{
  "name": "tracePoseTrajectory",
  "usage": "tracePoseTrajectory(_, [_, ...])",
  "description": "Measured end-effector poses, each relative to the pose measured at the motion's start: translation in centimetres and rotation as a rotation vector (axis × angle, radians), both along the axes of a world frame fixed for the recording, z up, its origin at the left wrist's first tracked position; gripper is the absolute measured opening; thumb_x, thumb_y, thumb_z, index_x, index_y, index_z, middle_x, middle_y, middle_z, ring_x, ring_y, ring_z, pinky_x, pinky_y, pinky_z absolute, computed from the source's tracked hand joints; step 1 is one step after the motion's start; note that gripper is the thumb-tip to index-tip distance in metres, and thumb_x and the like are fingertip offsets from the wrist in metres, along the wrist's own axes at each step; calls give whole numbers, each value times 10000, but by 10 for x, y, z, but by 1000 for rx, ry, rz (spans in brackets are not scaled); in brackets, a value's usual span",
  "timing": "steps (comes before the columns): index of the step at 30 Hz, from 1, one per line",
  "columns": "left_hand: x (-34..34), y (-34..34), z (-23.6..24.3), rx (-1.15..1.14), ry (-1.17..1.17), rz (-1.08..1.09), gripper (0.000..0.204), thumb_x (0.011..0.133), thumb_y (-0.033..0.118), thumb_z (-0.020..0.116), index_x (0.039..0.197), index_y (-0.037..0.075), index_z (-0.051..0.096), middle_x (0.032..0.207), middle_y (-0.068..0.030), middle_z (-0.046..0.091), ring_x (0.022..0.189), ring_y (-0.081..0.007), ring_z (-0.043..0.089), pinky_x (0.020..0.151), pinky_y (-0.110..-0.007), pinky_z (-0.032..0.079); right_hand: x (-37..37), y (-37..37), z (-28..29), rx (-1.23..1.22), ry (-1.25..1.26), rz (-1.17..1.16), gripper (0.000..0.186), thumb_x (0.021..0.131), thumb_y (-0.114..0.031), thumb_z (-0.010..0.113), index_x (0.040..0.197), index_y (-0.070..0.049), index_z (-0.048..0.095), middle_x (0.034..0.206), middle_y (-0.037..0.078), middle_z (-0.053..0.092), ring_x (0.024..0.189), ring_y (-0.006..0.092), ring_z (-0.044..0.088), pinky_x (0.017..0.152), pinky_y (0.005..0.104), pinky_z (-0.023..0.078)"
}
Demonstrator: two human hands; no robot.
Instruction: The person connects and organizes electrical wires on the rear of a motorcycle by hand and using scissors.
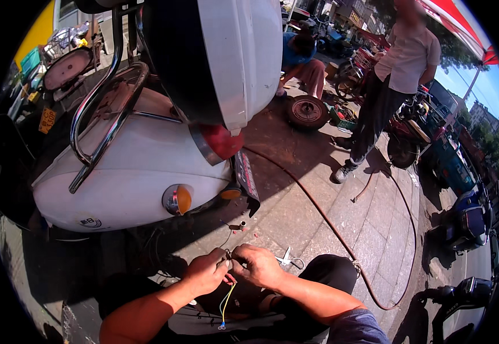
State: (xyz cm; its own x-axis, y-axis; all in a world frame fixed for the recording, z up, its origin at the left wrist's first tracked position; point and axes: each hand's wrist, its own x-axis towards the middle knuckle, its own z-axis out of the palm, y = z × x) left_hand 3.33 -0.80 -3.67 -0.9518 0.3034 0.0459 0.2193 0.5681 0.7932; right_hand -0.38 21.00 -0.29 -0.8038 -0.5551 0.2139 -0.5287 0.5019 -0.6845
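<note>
Lower centre of the frame: the left hand (pixel 204 273) and the right hand (pixel 259 265) meet fingertip to fingertip, both closed in a pinch on a thin bundle of wires (pixel 225 303), whose yellow and blue strands hang down from the hands to a small connector end above the person's dark lap. The wires appear light, limp and thin; they would likely bend wherever pressed, so the firmest hold is probably close to the bare ends, between thumb and forefinger, as both hands have them here; the strands look easy to kink or snap if pulled hard. Just right of the right hand, a small pair of scissors (pixel 288 259) lies on the paving (pixel 370 229). Upper left and centre: the white rear body of a scooter (pixel 129 172), with chrome rack, red tail lamp and orange indicator, looms directly above the hands and shades them. A red hose (pixel 318 209) crosses the paving from the scooter toward the lower right. Upper right: a standing person (pixel 387 86), a crouching person (pixel 301 60), and a loose wheel (pixel 307 112), all well apart from the hands.
</note>
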Motion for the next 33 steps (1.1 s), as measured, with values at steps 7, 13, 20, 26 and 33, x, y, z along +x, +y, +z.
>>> tracePoseTrajectory(7, [-2,10,58,406,-448,88,332,1023,204,604,1302,25,629,1108,-153,751,966,-246,760,843,-399,586,-1,2,-8,-111,-131,8,231,875,-178,755,1062,-48,718,1016,158,699,981,379,692,859,471,566])
tracePoseTrajectory(13, [-2,10,47,482,-482,64,281,1073,124,502,1262,-64,591,986,-161,722,807,-245,780,733,-355,645,2,-1,4,-21,42,0,222,893,-219,740,1070,-85,748,981,126,708,974,361,696,843,472,573])
tracePoseTrajectory(20, [-3,-3,28,279,-433,44,259,1023,164,573,1179,-23,664,988,-104,735,839,-158,750,773,-315,583,-5,-2,8,-78,147,98,192,836,-213,781,947,-70,718,872,130,671,881,385,664,773,485,546])
tracePoseTrajectory(26, [3,1,15,462,-470,43,208,1015,148,593,1120,-19,659,966,-89,711,835,-162,720,762,-318,574,-4,1,3,-169,91,148,166,802,-156,762,855,-48,647,873,153,664,873,407,657,744,505,534])
tracePoseTrajectory(33, [0,-3,13,645,-533,41,252,1001,238,656,1088,6,704,934,-54,730,834,-133,683,753,-301,554,2,-5,-2,-317,45,50,114,813,-98,739,883,-34,676,849,155,665,840,398,673,739,481,552])
